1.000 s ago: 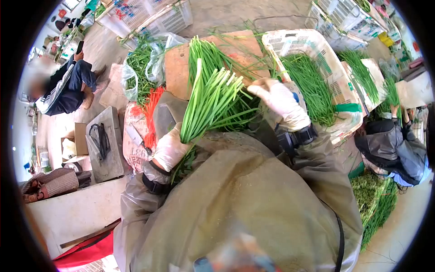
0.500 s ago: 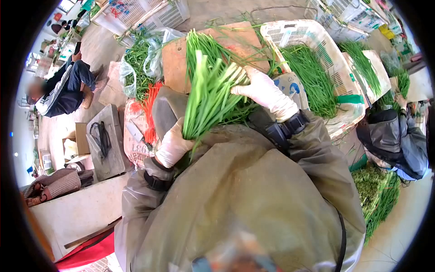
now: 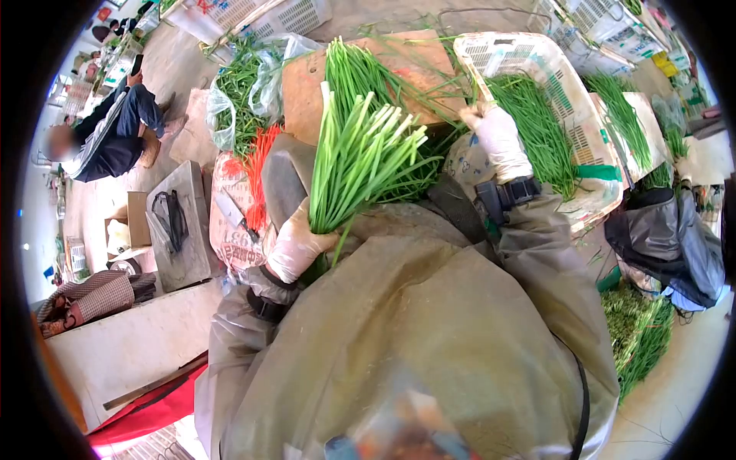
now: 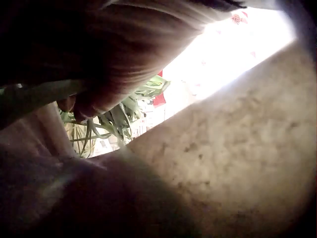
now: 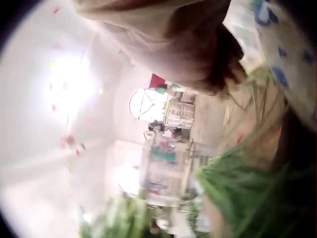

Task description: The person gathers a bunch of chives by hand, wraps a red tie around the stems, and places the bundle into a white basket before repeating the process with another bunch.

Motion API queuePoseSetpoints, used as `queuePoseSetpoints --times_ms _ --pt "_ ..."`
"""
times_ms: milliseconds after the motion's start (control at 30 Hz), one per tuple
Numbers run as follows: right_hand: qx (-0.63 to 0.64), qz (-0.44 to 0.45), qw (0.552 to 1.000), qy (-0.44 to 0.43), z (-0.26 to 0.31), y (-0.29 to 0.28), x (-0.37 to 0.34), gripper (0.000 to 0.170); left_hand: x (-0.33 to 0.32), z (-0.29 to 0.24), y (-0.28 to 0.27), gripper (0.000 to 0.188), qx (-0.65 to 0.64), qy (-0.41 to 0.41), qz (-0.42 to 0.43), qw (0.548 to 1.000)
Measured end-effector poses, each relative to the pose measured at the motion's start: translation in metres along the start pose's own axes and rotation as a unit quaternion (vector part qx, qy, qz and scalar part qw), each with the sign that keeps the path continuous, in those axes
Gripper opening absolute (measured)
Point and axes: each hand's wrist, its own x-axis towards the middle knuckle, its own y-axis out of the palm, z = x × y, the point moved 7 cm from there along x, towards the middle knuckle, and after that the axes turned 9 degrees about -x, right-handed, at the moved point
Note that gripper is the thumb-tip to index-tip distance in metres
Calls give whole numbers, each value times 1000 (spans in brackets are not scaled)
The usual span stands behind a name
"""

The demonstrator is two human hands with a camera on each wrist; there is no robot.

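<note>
In the head view, my gloved left hand [image 3: 297, 244] grips the lower leafy part of a bunch of garlic chives [image 3: 356, 165], its pale stem ends fanned up and to the right. More garlic chives [image 3: 349, 69] lie behind it on a brown board [image 3: 305, 88]. My gloved right hand [image 3: 501, 142] is right of the bunch, apart from it, overlapping the near left side of a white crate [image 3: 512, 47]. In the right wrist view its bent fingers [image 5: 233, 77] are blurred against thin green strands; I cannot tell whether they pinch one.
Chives [image 3: 533, 130] fill part of the crate. A knife [image 3: 230, 208] and red ties [image 3: 259, 176] lie on a printed sack [image 3: 239, 249] at left. Behind them sits a plastic bag of greens [image 3: 236, 100]. People are seated at far left [image 3: 111, 130] and right [image 3: 652, 230].
My right hand came to the bunch's stem ends half a second ago, then moved away right toward the crate. My left hand keeps its grip on the bunch.
</note>
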Motion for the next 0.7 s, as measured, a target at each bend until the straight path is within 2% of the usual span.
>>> queuePoseSetpoints --times_ms 33,67,100,133,167,200,267,300,333,433,467,533,567,600,633,667,700 --pt "0 0 1000 1 -2 0 -1 39 0 4 -2 57 -9 3 -8 1000" --pt "-76 39 996 -29 1 5 -5 46 0 5 -5 57 -9 3 -8 1000" --pt "-152 76 984 -59 4 9 -11 52 -1 7 -8 57 54 -4 -21 998" --pt "-92 105 990 -28 23 10 -21 54 0 8 -10 58 118 -12 -34 992" --pt "38 212 976 20 40 25 -36 55 0 5 -8 58 117 -13 -32 993" --pt "169 310 933 71 55 42 -52 56 -1 -2 -3 58 79 -8 -24 997" --pt "85 257 963 -17 75 53 -52 51 1 -6 0 58 44 0 -12 999" --pt "115 211 971 -13 54 71 -38 43 0 -1 0 59 33 -13 -4 999" --pt "4 118 992 -53 57 49 -31 38 0 5 -1 59 21 -28 3 999" --pt "-110 67 991 -32 42 26 -15 39 -5 17 -4 61 -18 -37 11 999" --pt "-29 21 998 -45 38 21 -15 42 -6 20 -6 61 -18 -38 10 999" --pt "11 29 997 -69 40 26 -12 42 -7 23 -5 63 -15 -41 14 999" --pt "110 115 987 -38 41 38 -13 43 -6 22 -3 63 -16 -43 16 999" --pt "208 197 958 -6 47 51 -17 43 -6 17 1 64 -26 -43 27 998" --pt "208 227 951 -11 49 61 -17 43 -5 14 4 65 -36 -45 36 998" --pt "210 225 951 -17 45 69 -14 41 -5 13 6 65 -36 -46 37 998" --pt "162 163 972 -48 49 57 -13 37 -5 13 9 65 -61 -53 46 996"
